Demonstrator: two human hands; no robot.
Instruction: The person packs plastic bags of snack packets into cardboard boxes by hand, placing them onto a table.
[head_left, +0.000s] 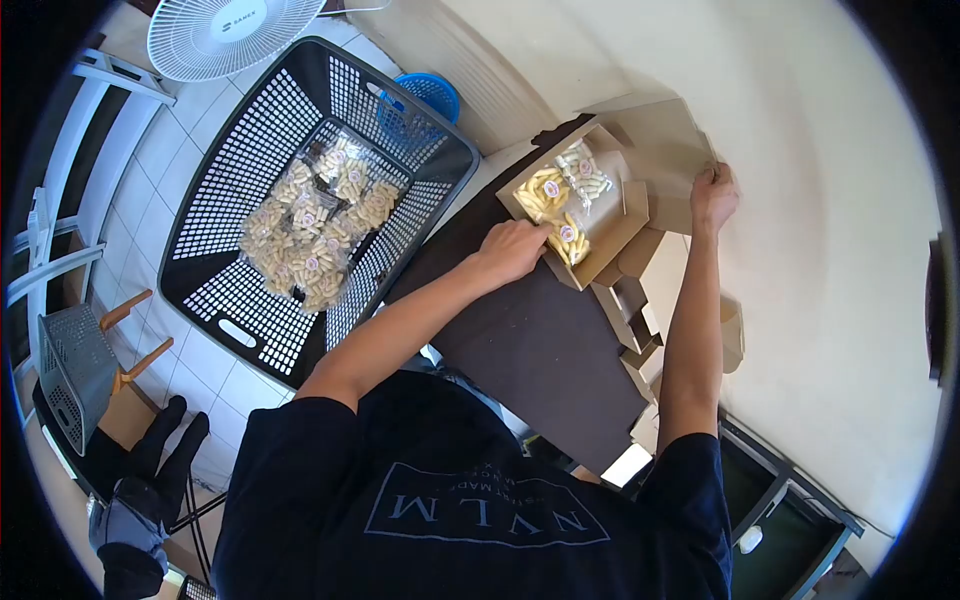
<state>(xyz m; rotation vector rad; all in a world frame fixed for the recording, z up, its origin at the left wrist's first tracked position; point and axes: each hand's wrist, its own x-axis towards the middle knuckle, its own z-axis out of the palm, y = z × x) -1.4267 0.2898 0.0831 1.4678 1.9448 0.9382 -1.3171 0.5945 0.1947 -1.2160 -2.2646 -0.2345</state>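
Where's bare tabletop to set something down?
Free: the dark tabletop between the left hand, the other open cartons and the black shirt. Crowded: the far end, where the box of packets sits, and the right edge, lined with those cartons.

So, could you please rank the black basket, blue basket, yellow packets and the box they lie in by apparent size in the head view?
1. Black basket
2. Box
3. Blue basket, partly hidden
4. Yellow packets, too alike to rank apart
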